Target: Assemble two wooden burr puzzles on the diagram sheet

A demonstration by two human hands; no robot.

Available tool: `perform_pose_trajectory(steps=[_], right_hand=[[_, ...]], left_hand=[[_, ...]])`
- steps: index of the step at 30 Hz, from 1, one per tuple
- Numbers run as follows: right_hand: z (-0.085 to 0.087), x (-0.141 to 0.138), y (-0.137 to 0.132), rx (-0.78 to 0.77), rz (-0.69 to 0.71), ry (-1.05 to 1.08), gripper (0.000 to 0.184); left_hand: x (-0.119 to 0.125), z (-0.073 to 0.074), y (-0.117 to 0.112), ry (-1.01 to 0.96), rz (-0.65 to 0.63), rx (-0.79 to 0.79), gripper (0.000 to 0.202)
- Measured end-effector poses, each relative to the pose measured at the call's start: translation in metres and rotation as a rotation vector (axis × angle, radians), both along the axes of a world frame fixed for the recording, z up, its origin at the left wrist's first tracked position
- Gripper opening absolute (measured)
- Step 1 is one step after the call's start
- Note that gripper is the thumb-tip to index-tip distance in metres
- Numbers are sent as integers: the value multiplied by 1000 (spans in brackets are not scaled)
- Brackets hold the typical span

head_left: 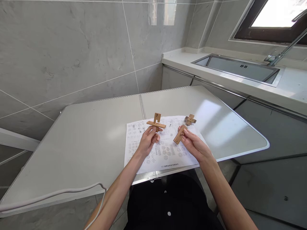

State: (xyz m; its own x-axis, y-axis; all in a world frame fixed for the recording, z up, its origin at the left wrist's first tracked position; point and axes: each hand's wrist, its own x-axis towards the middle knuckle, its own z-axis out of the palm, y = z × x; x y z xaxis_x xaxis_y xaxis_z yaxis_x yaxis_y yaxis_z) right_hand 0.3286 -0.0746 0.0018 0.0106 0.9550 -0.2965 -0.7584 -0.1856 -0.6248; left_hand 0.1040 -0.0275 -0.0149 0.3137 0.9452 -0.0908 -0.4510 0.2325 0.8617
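Observation:
My left hand (pixel 148 140) is closed on two wooden puzzle pieces (pixel 156 124), one standing upright through the other to form a cross. A dark mark shows on the upright piece's top. In my right hand (pixel 194 142) is a single notched wooden puzzle piece (pixel 178 135), held tilted between thumb and fingers, apart from the left pieces. Beyond it sits a small assembled wooden puzzle (pixel 190 119) with dark marks on its ends. Beneath both hands lies a printed sheet (pixel 144 163) covered with small diagrams.
The white folding table (pixel 91 140) has a seam across its middle. A white cable (pixel 59 191) runs over its near left edge. Behind stands a grey tiled wall (pixel 72 48). To the right are a counter (pixel 175 57), a sink (pixel 230 65) and a faucet (pixel 275 59).

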Motion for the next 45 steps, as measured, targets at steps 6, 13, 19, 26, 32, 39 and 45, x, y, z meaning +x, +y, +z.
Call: perform_pose_trajectory(steps=[6,13,19,26,32,39,45], right_hand=[[0,-6,1,-10,-175,6,17],[12,-15,-1,82,-125,-38,23],[21,-25,-1,144,-62,-91,25],[22,-35,2,125,-35,-85,25],[18,-38,6,93,-41,-15,22],[15,-41,7,69,-46,70,24],[11,-45,8,44,-23,88,22]], left_hand=[[0,3,-1,-4,-5,2,33],[0,3,-1,-5,-20,2,32],[2,4,-2,-47,-3,-25,30],[2,6,-4,-23,-44,-24,32],[2,3,-4,-16,-75,-16,34],[3,9,-6,-11,-81,-62,38],[3,7,-6,-4,-81,-59,40]])
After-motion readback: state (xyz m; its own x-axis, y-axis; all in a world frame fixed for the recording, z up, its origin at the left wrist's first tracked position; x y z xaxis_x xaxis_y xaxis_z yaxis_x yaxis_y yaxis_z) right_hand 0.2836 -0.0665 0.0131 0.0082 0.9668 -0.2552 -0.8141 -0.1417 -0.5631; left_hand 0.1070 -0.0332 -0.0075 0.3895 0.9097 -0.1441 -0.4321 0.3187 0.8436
